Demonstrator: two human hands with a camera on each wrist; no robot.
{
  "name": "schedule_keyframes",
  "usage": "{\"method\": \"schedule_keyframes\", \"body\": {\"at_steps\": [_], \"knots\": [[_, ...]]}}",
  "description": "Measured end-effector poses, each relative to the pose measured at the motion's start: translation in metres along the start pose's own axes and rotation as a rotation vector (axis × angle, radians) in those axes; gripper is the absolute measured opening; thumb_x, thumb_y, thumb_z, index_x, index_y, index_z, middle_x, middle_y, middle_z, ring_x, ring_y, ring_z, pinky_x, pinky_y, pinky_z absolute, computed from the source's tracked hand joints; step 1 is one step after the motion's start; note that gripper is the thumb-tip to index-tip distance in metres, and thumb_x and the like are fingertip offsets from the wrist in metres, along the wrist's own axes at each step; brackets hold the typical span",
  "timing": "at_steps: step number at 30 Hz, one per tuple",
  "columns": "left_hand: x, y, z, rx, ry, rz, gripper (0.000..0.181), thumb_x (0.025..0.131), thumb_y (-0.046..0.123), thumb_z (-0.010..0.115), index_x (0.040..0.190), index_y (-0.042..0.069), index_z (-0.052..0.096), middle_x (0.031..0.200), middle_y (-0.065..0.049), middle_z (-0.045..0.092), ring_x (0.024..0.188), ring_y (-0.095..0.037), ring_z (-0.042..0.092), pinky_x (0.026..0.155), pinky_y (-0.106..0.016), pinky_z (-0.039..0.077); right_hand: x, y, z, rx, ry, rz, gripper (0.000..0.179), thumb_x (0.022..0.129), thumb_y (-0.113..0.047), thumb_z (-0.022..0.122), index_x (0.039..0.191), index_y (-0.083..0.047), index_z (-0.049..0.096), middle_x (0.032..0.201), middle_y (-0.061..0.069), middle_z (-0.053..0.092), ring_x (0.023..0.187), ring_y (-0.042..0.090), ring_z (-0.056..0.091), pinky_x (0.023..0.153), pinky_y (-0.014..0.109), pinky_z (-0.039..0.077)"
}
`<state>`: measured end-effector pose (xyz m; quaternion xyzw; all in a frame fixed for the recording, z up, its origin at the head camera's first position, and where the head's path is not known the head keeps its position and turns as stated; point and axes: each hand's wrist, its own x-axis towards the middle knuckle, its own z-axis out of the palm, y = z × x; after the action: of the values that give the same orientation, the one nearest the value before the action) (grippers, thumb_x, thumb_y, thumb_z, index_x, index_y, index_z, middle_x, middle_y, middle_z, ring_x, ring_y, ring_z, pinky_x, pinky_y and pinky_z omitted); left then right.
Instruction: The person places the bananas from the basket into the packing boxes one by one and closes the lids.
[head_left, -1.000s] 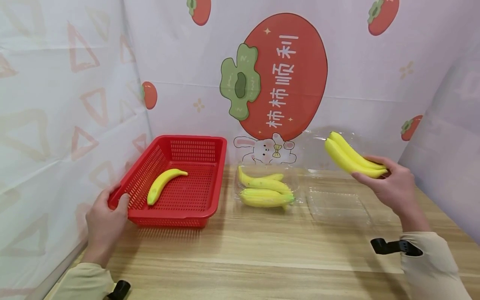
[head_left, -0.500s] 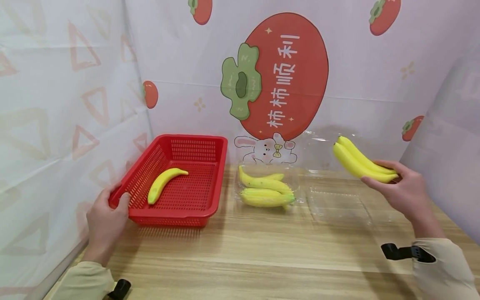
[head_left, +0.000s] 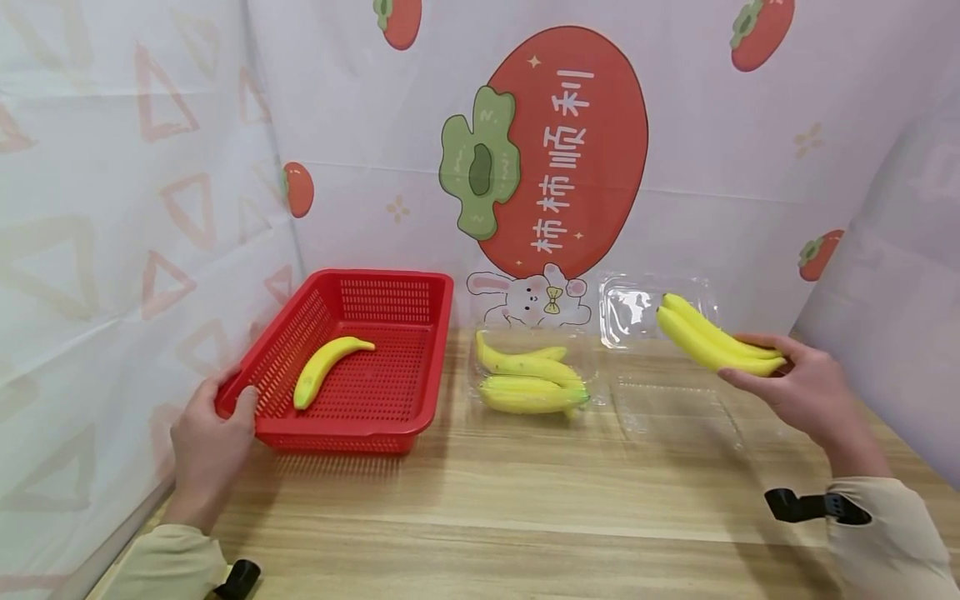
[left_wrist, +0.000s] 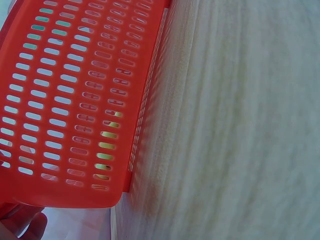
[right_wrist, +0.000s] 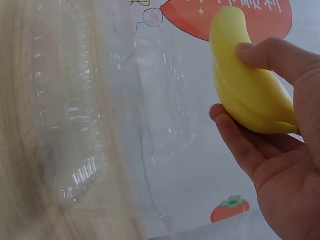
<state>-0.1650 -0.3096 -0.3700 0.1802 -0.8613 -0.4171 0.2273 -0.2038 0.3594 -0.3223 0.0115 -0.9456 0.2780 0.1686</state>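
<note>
My left hand (head_left: 212, 450) grips the near-left corner of a red perforated plastic basket (head_left: 330, 429). One yellow banana (head_left: 324, 371) lies in that basket. In the left wrist view, fingertips (left_wrist: 34, 227) show beneath the basket's corner. Two bananas (head_left: 705, 337), side by side, are held in the air by my right hand (head_left: 810, 387), at their right end. The right wrist view has the thumb (right_wrist: 257, 56) pressed on the bananas, other fingers underneath. Left of and below this hand is an open clear plastic box (head_left: 678, 412), its lid (head_left: 626, 315) raised at the back.
Between basket and open box stands another clear container (head_left: 597, 367) with several bananas (head_left: 532, 396) inside. A printed cloth (head_left: 360, 100) hangs behind the wooden table (head_left: 480, 508), and cloth walls rise on both sides.
My right hand moves right, then dips slightly with the two bananas. The open box's lid shifts and catches the light. My left hand and the basket stay put.
</note>
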Motion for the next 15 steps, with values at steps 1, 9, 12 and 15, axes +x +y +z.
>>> {"method": "schedule_keyframes", "body": {"at_steps": [1, 9, 12, 15], "knots": [[0.0, 0.0, 0.0, -0.003, 0.002, 0.002, 0.057, 0.107, 0.034, 0.051, 0.161, 0.013, 0.047, 0.154, -0.025, 0.058, 0.125, -0.041, 0.062, 0.065, 0.0, 0.036, 0.001, 0.002, 0.001, -0.014, -0.023, -0.008, 0.067, 0.092, -0.045, 0.082, 0.144, -0.008, 0.063, 0.11, 0.011, 0.058, 0.079, 0.007, 0.049, 0.057, 0.025, 0.044], [-0.001, -0.001, 0.0, -0.013, 0.002, 0.007, 0.057, 0.107, 0.034, 0.051, 0.16, 0.012, 0.048, 0.152, -0.026, 0.058, 0.124, -0.042, 0.062, 0.065, 0.002, 0.034, 0.003, 0.013, 0.012, -0.026, -0.115, -0.094, 0.064, 0.09, -0.034, 0.086, 0.139, 0.001, 0.066, 0.113, 0.021, 0.065, 0.078, 0.003, 0.05, 0.058, 0.023, 0.046], [0.0, -0.001, 0.0, -0.013, 0.004, 0.004, 0.057, 0.107, 0.034, 0.052, 0.16, 0.013, 0.048, 0.152, -0.026, 0.058, 0.124, -0.042, 0.062, 0.065, 0.001, 0.035, 0.003, 0.014, 0.013, -0.045, -0.127, -0.084, 0.063, 0.09, -0.035, 0.086, 0.138, 0.001, 0.066, 0.11, 0.019, 0.065, 0.078, 0.007, 0.05, 0.058, 0.023, 0.045], [0.0, 0.0, 0.0, -0.006, 0.007, 0.0, 0.057, 0.107, 0.035, 0.052, 0.16, 0.014, 0.048, 0.152, -0.025, 0.059, 0.124, -0.041, 0.062, 0.064, 0.0, 0.037, 0.004, 0.014, 0.012, -0.073, -0.167, -0.078, 0.064, 0.091, -0.038, 0.085, 0.139, -0.001, 0.066, 0.107, 0.017, 0.064, 0.079, 0.011, 0.05, 0.059, 0.024, 0.041]]}}
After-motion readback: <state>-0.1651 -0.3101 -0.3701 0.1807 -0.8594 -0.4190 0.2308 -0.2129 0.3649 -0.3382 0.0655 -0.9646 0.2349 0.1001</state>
